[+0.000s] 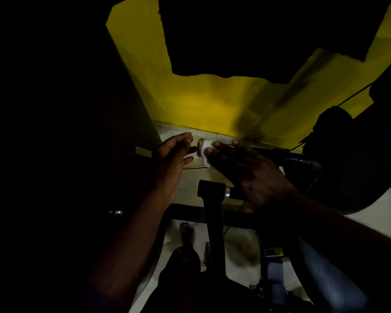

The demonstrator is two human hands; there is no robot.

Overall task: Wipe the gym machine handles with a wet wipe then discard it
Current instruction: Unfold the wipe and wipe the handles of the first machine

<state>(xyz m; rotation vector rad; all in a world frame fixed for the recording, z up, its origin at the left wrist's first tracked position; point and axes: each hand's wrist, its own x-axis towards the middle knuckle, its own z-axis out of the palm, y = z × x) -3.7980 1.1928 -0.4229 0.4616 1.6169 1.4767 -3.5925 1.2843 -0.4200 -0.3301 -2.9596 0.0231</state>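
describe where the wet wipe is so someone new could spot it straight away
Start at the yellow wall and drop to where the two hands nearly meet. The wet wipe sits under the right hand's fingertips: the only white patch in this dark scene.

No readable text, labels, brands or numbers anywhere, small yellow tag (274, 252) low on the machine frame too dark and blurred to read
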